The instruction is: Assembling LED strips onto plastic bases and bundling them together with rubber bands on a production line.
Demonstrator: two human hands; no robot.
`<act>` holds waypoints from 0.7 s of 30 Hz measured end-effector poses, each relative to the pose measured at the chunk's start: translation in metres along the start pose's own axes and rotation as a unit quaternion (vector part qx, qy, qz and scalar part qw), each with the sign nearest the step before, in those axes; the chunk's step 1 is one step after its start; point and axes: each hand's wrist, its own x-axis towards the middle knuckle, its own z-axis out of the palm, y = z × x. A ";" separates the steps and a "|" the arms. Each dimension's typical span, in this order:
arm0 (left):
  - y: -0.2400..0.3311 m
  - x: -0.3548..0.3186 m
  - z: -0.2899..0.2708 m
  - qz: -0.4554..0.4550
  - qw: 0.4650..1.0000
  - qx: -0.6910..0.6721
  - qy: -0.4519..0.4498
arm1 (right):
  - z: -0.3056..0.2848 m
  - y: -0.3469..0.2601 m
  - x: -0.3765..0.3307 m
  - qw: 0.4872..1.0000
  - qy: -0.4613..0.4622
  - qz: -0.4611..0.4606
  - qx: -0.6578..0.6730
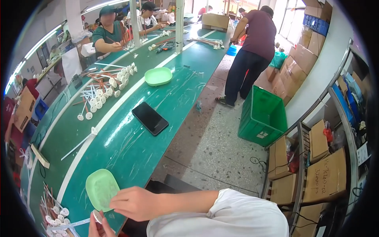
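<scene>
White disc (97,216) sits pinched in left hand (101,227); right hand (135,203) nearby, grip unclear.

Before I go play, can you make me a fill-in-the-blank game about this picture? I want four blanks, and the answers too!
1. The phone lying on the table is coloured ____.
2. The number of light green dishes on the table is ____.
3. The left hand holds a small round disc that is coloured ____.
4. The big green crate stands on the ____.

Missing words: black, two, white, floor.
</scene>
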 end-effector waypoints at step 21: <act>-0.063 0.064 -0.055 0.056 0.973 0.200 -0.105 | -0.054 0.116 -0.014 0.960 0.073 0.194 -0.186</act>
